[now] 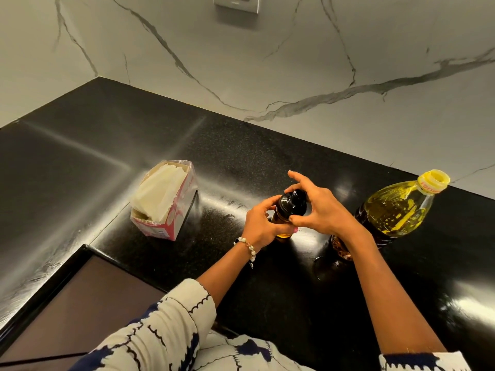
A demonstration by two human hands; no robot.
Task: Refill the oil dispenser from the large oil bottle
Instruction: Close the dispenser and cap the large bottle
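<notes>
Your left hand (261,220) is holding the oil dispenser (288,210) round its body, mid tabletop (107,145). Your right hand (318,207) is pinching its black cap (293,201), grip tight w/ thumb & fingers. The large oil bottle (393,210) is standing just right, yellow lid on. Tissue box (163,199) is sitting left.
</notes>
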